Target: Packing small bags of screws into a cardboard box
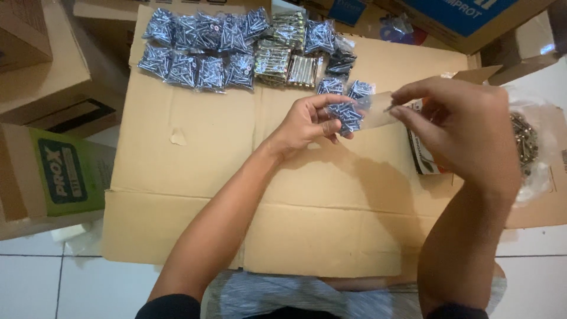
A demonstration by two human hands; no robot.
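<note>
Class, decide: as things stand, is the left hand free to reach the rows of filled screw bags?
Probably not: the left hand grips a clear bag of screws, though bare cardboard leaves the way to the rows unobstructed.

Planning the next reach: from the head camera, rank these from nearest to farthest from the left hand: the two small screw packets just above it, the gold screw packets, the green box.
From the left hand:
1. Two small screw packets, just above it on the cardboard.
2. Gold screw packets, farther up in the top row.
3. Green box, far off at the left edge.
</note>
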